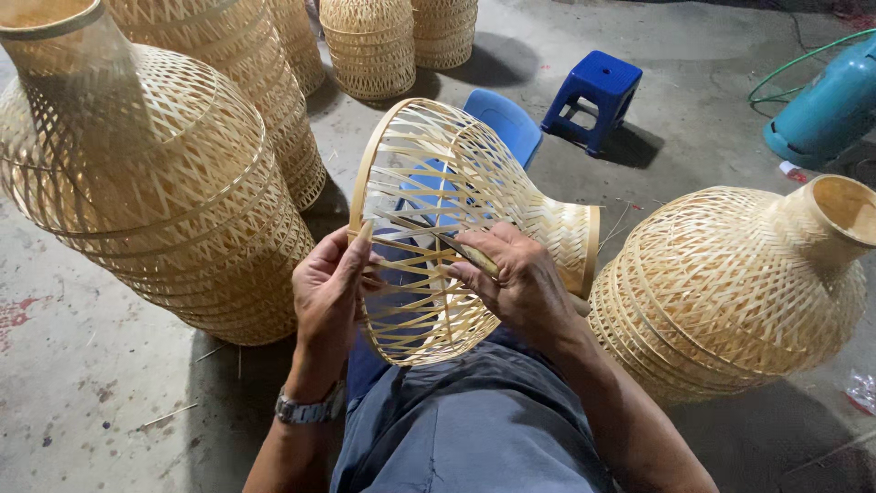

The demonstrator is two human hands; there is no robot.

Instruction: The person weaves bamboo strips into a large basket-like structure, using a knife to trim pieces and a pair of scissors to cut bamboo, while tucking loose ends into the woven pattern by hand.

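Observation:
A woven bamboo lampshade (474, 183), bell-shaped with a narrow neck, lies on its side on my lap, its wide open rim toward me. My left hand (330, 288) grips that rim at its left edge, thumb up along the hoop. My right hand (516, 278) rests on the weave at the lower right and holds a thin dark tool (443, 239) with a pale handle, its tip pointing left across the strips. A metal watch (310, 408) is on my left wrist.
Stacked finished bamboo shades (173, 192) stand at the left, more (370, 46) at the back. Another shade (730, 283) lies on its side at my right. A blue plastic stool (595, 96), a blue seat (502, 119), a teal cylinder (826, 105) and concrete floor (91, 365) surround me.

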